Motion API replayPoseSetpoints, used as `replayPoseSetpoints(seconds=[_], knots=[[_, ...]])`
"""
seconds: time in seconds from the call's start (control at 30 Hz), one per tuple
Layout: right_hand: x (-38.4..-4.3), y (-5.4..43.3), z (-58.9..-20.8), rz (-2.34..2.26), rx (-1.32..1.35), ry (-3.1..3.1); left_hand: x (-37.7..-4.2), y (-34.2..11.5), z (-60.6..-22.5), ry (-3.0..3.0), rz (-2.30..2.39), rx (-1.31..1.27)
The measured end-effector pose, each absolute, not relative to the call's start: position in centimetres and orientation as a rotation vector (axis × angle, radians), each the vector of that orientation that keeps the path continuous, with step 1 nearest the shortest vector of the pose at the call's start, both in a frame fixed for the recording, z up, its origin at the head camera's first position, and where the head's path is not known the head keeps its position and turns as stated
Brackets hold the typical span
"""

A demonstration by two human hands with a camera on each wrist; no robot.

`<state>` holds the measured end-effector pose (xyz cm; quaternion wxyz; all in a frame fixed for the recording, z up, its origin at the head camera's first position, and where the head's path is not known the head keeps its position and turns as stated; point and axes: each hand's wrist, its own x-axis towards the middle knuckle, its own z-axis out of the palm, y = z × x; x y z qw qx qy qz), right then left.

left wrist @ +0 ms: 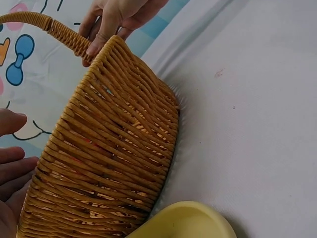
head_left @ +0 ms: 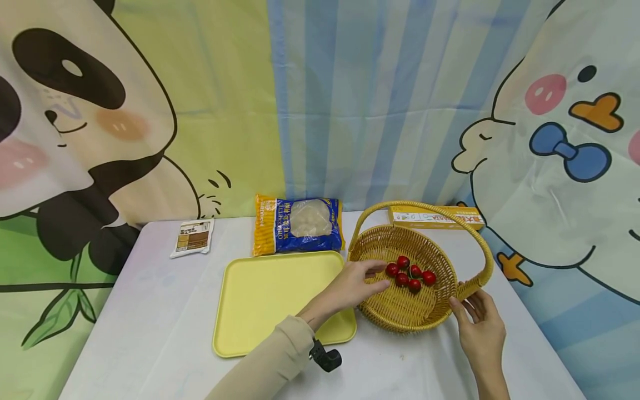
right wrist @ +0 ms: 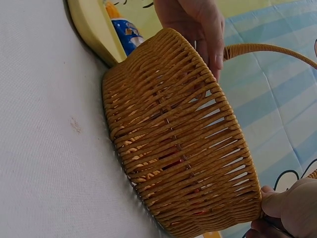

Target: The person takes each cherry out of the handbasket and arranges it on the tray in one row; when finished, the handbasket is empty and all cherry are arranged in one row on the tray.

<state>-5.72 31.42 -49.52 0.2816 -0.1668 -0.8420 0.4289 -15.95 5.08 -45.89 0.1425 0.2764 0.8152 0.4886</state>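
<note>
A woven basket (head_left: pixel 400 319) with an arched handle stands on the right half of the table, and several red cherries (head_left: pixel 414 285) lie together inside it. My left hand (head_left: pixel 357 282) reaches over the basket's left rim, its fingers loosely extended beside the cherries and holding nothing. At the opposite side, my right hand (head_left: pixel 480 325) pinches the rim where the handle joins. The left wrist view shows that hand (left wrist: pixel 111 22) at the handle's base, thumb on the outside. Woven strands (right wrist: pixel 173 134) mostly hide the cherries in the right wrist view.
Left of the basket, partly under my left forearm, lies a yellow tray (head_left: pixel 265 305). Behind it are a blue and yellow food bag (head_left: pixel 307 225) and, farther left, a small white packet (head_left: pixel 193 238). An orange-yellow box (head_left: pixel 430 217) lies behind the basket, near the curtain.
</note>
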Motion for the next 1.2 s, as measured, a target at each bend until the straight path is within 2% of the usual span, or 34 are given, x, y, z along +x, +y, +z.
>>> replayPoseSetpoints(seconds=[1.2], knots=[[-5.7,31.5,-49.6,1.166,-0.425,-2.241,-18.4,7.8,-46.2,2.483,1.143,0.821]])
